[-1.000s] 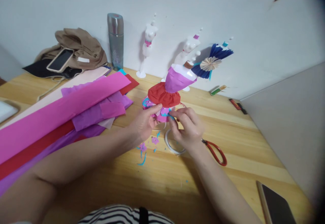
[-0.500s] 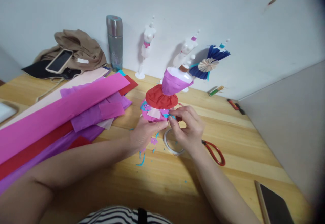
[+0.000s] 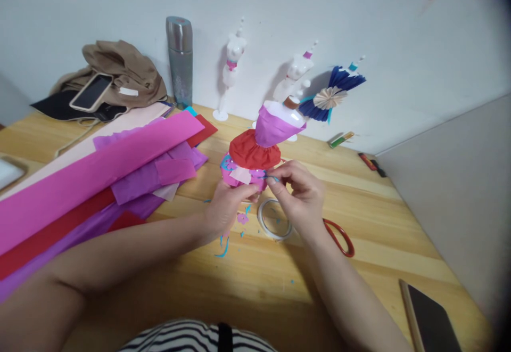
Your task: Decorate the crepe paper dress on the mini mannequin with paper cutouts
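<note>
A small mannequin (image 3: 280,123) leans to the right in front of me, dressed in a purple paper top, a red gathered layer and a pink lower skirt (image 3: 239,177) with purple flowers and blue bits. My left hand (image 3: 227,206) is closed round the lower skirt from the left, its thumb lying along the front. My right hand (image 3: 298,192) pinches a thin blue paper strip (image 3: 272,178) between thumb and forefinger at the skirt's right side. Below lie a purple paper flower (image 3: 242,218), blue scraps (image 3: 224,248) and a roll of tape (image 3: 261,219).
Red-handled scissors (image 3: 346,243) lie beside my right wrist. Coloured paper sheets (image 3: 99,165) spread across the left. At the wall stand a flask (image 3: 180,64), white mannequins (image 3: 235,56) and one in a blue paper dress (image 3: 347,80). A dark phone-like slab (image 3: 431,317) lies at lower right.
My right hand has drawn slightly right, and the blue strip now sticks out thinly between its fingertips and the skirt. My left hand keeps its hold. The view has shifted a little.
</note>
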A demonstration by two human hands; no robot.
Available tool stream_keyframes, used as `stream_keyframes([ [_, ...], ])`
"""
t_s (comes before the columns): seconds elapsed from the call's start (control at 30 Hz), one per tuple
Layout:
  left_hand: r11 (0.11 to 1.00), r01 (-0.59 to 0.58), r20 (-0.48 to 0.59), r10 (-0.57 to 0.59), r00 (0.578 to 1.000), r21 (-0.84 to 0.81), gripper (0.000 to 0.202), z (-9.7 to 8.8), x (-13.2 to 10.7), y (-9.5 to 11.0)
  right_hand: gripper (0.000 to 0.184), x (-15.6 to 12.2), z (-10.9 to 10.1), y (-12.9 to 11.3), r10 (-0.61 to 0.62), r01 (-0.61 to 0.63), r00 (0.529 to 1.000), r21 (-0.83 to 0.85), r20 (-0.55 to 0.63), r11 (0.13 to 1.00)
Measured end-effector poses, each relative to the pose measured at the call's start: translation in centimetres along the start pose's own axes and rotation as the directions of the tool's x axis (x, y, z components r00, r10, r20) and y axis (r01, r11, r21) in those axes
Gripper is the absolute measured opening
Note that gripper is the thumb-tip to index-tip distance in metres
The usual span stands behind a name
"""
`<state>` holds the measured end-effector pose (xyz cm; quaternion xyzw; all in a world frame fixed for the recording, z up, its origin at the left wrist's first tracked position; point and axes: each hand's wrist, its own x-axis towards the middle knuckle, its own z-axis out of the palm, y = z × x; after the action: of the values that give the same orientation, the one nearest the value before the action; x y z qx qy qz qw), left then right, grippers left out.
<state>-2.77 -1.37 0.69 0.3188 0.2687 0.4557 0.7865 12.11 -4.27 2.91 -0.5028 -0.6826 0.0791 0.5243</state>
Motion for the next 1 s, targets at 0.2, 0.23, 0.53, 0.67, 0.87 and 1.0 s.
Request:
stream_keyframes([
  [0.2, 0.999, -0.004, 0.013, 0.004, 1.0, 0.043, 0.012, -0.32, 0.2, -0.28, 0.013, 0.17, 0.0, 0.58, 0.129, -0.131, 0.991, 0.09, 0.029, 0.987],
  [0.23, 0.999, -0.004, 0.014, 0.004, 1.0, 0.053, 0.013, -0.38, 0.24, -0.32, 0.013, 0.2, -0.02, 0.55, 0.144, -0.146, 0.989, 0.103, 0.031, 0.984],
  [0.53, 0.998, 0.01, 0.023, -0.011, 1.0, 0.062, 0.018, -0.48, 0.41, -0.34, 0.012, 0.31, 0.14, 0.36, 0.187, -0.188, 0.982, 0.165, 0.022, 0.968],
  [0.67, 0.999, 0.01, 0.017, -0.011, 1.0, 0.05, 0.02, -0.49, 0.44, -0.36, 0.011, 0.34, 0.21, 0.42, 0.158, -0.157, 0.987, 0.158, 0.01, 0.975],
  [0.87, 0.999, 0.024, -0.008, -0.024, 1.0, 0.042, 0.02, -0.66, 0.51, -0.57, 0.01, 0.28, 0.31, 0.7, 0.146, -0.141, 0.989, 0.157, -0.023, 0.978],
  [1.0, 0.999, 0.005, 0.004, -0.005, 1.0, 0.052, 0.017, -0.67, 0.57, -0.68, 0.008, 0.13, 0.31, 0.84, 0.16, -0.15, 0.986, 0.174, -0.043, 0.973],
])
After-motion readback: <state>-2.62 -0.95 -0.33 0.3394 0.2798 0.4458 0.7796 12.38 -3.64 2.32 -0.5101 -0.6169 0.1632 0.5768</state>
